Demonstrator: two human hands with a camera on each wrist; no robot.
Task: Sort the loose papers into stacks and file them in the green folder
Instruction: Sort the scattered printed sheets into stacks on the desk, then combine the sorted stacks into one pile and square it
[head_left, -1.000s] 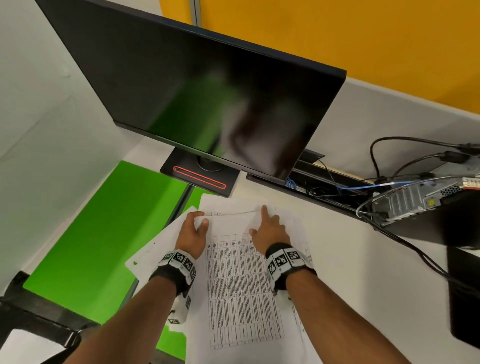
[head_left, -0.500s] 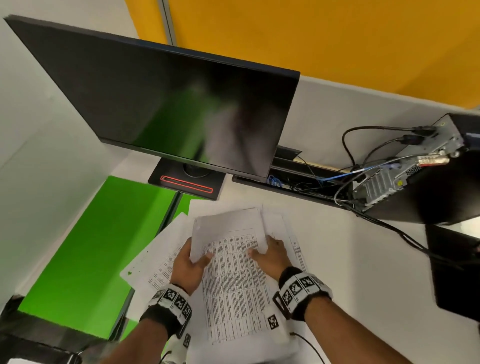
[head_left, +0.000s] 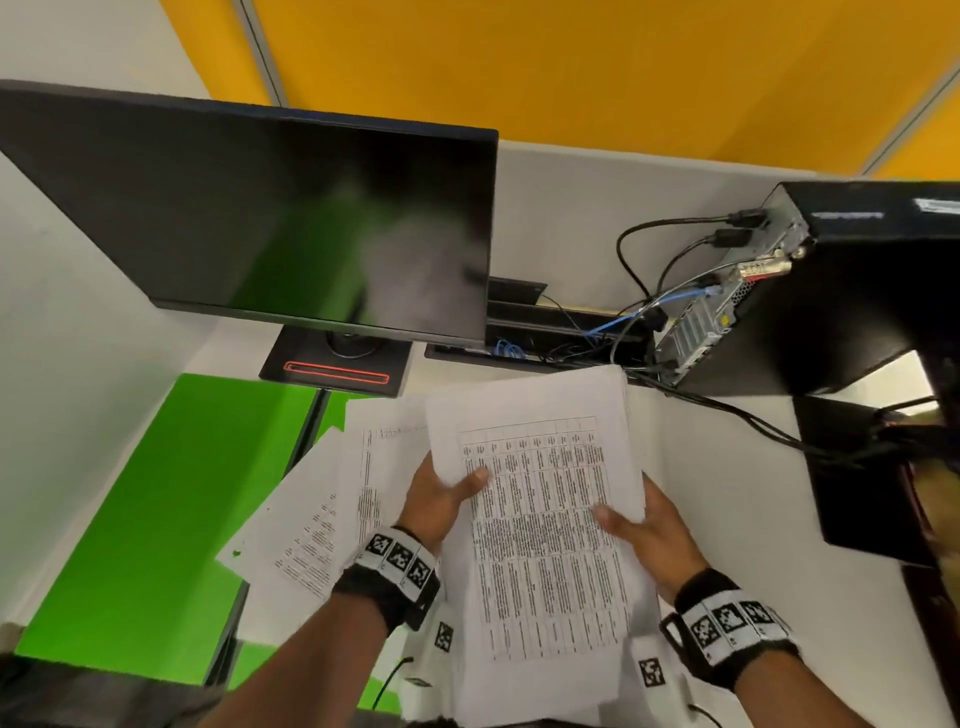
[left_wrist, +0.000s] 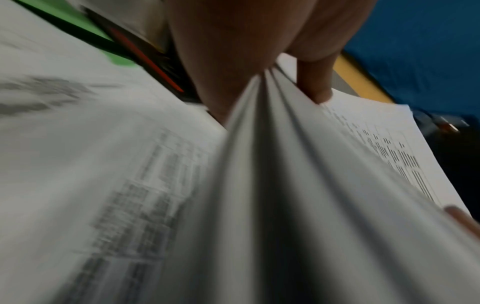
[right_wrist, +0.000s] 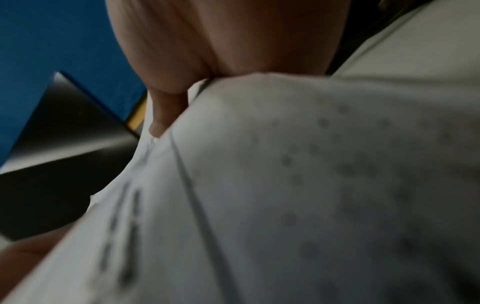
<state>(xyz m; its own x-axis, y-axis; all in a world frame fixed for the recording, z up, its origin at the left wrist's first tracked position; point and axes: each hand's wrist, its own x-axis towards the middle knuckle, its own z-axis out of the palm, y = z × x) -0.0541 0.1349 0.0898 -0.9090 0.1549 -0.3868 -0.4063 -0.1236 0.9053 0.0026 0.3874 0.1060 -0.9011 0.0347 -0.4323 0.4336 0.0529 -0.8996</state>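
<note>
A stack of printed sheets with tables is lifted off the desk between both hands. My left hand grips its left edge, thumb on top and fingers beneath. My right hand holds the right edge the same way. In the left wrist view the stack shows as several fanned edges pinched by my left hand. The right wrist view shows my right hand gripping the paper close up. More loose papers lie spread on the desk to the left. The green folder lies open, partly under them.
A black monitor on its stand rises behind the papers. A black computer case with cables sits at the right. White desk surface shows right of the stack.
Both hands went from pressing flat on the papers to gripping the stack's sides and lifting it. The stack has come up and shifted right, uncovering the sheets beneath.
</note>
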